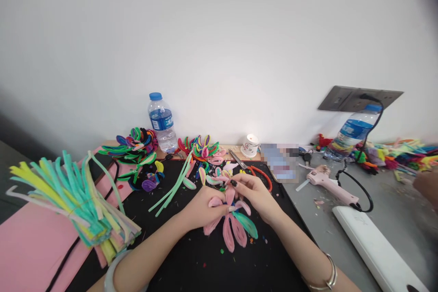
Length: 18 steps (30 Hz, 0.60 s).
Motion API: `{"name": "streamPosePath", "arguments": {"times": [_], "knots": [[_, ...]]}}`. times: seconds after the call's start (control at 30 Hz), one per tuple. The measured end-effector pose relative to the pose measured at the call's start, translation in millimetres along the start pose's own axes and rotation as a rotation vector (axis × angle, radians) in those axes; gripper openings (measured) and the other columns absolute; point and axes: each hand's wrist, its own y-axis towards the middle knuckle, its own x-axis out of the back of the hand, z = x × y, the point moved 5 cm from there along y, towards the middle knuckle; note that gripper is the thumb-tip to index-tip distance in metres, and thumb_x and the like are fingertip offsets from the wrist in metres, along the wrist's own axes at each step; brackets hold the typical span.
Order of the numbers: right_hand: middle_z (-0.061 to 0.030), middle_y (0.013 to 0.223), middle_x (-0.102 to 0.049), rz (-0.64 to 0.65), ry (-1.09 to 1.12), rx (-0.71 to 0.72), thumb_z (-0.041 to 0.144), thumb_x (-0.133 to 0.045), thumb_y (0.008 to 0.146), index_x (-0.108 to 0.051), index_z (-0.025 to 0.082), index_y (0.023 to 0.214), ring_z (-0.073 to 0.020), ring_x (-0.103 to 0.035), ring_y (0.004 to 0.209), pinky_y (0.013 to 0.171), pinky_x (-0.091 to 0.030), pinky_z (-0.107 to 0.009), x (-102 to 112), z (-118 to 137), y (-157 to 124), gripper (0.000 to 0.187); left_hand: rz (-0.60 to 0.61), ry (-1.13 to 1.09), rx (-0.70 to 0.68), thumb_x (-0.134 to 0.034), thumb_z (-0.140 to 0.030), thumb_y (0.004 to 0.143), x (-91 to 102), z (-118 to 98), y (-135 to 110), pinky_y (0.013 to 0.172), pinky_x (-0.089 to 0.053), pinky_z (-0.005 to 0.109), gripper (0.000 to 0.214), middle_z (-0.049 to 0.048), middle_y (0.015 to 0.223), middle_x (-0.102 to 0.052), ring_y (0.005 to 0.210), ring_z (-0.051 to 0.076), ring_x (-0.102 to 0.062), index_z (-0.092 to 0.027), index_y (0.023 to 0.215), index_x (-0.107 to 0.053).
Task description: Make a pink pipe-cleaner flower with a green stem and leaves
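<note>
So your left hand (201, 207) clamps the middle of the pink fuzzy pipe-cleaner flower (228, 233) over the black mat (191, 262), petals trailing toward you (one's teal). Your right hand (256, 196) pinches its far tip.

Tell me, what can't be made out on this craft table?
Head view:
- The centre of the pink pipe-cleaner flower is hidden by the left hand and right hand pinching it.
- A mosaic patch hides something beside the scissors.
- Another person's hand is blurred and cut off by the right edge.
- The print on the paper cup is too small to read.
</note>
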Motion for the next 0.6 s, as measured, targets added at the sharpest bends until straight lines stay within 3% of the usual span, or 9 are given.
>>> {"name": "streamPosePath", "arguments": {"times": [0.2,0.4,0.6], "knots": [[-0.0028,0.075,-0.059,-0.13,-0.02,0.175,0.045,-0.052,0.081,-0.061,0.016,0.086,-0.0115,-0.051,0.061,0.053,-0.04,-0.022,12,6,1,0.031,-0.23,-0.141,0.063,-0.058,-0.038,0.074,19.0,9,8,0.059,-0.037,0.025,0.031,0.0004,0.055,-0.056,0.059,0.014,-0.049,-0.014,0.055,-0.058],[-0.0015,0.065,-0.058,-0.111,-0.281,0.175,0.038,-0.062,0.074,-0.063,0.014,0.078,-0.0111,-0.049,0.056,0.051,-0.04,-0.023,9,8,-1,0.024,-0.195,-0.13,0.093,-0.062,-0.042,0.07,14.2,12,7,0.059,-0.04,0.025,0.032,0.0009,0.056,-0.06,0.06,0.016,-0.054,-0.012,0.061,-0.065],[-0.0009,0.062,-0.058,-0.121,-0.381,0.171,0.029,-0.063,0.071,-0.064,0.013,0.074,-0.0091,-0.042,0.053,0.048,-0.034,-0.021,5,15,-4,0.016,-0.173,-0.118,0.1,-0.062,-0.04,0.07,11.6,14,6,0.057,-0.041,0.025,0.03,0.0001,0.055,-0.057,0.059,0.016,-0.053,-0.012,0.059,-0.062]]}}
